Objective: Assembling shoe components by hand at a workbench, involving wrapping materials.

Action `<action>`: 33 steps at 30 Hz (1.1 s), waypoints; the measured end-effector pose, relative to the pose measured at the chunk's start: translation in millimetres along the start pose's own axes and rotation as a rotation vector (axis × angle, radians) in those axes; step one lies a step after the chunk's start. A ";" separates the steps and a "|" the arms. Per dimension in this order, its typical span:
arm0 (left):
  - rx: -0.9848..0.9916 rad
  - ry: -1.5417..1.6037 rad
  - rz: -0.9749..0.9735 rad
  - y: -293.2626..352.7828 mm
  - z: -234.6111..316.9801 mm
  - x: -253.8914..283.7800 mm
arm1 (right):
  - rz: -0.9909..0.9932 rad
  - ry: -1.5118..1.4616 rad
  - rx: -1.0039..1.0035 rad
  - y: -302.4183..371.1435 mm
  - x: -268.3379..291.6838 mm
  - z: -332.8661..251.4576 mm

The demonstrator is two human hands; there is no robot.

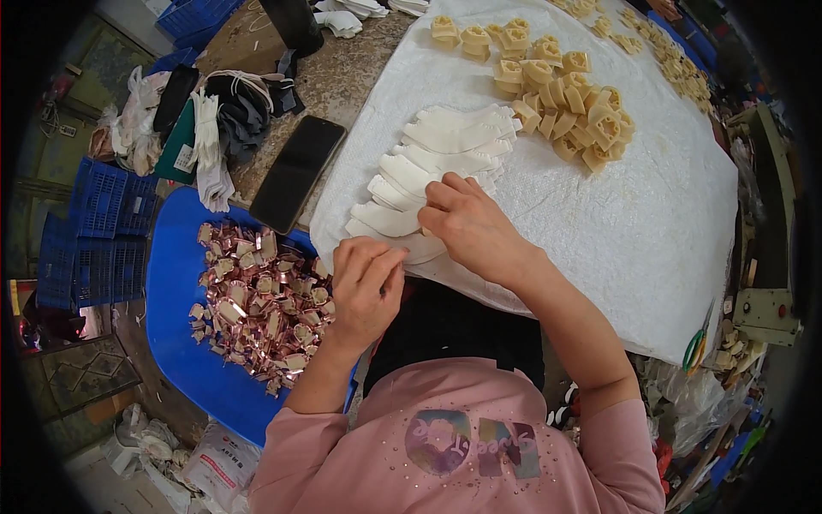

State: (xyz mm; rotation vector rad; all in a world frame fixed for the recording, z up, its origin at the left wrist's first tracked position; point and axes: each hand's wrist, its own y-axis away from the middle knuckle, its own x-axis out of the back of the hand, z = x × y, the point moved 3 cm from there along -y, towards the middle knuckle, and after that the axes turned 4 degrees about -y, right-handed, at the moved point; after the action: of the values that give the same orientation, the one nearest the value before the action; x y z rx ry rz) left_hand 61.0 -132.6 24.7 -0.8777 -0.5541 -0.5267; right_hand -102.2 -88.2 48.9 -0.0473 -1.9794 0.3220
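Observation:
White curved strips [454,133] with notched edges lie overlapping in a fanned row on a white-covered table. At the near end of the row, my left hand [366,278] has its fingers closed at the left end of the nearest strip [421,248]. My right hand [469,224] is over the same end, fingers curled and pressed together. A small beige bit shows under its fingertips, too hidden to name. Beyond the strips sits a pile of beige rolled pieces [565,103], each looped into a small ring shape.
To the left, a blue tub [175,291] holds many shiny pink-and-beige pieces [257,295]. A black phone [298,171] lies beside the white sheet [634,257]. Gloves and cloths [223,111] are heaped farther left. Scissors [695,347] with green handles hang at the right edge.

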 end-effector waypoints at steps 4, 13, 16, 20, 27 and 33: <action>-0.062 -0.070 -0.010 -3.8 8.4 -10.1 | -0.034 0.009 -0.002 -7.6 -1.6 -1.8; -0.002 -0.261 -0.096 -5.9 9.0 -20.3 | 0.731 -1.044 -0.507 30.9 29.0 43.2; -0.009 -0.185 -0.089 -16.8 26.2 -18.4 | 0.815 -0.326 -0.264 59.4 60.6 32.3; 0.115 0.532 -0.208 -27.7 54.0 -36.9 | 0.608 0.134 -0.036 87.1 54.8 4.9; 0.715 1.312 -0.253 -25.6 60.3 -80.6 | 0.732 -0.166 -0.408 129.7 64.9 64.1; 0.723 1.418 -0.189 -24.2 60.9 -90.0 | 1.012 -0.218 -0.903 145.3 80.2 152.0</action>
State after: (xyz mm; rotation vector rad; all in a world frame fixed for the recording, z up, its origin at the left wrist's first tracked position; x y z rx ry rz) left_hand -34.9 -77.5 12.1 0.3410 0.4889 -0.8865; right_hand -289.1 35.0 25.9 -1.6641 -2.0158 0.0303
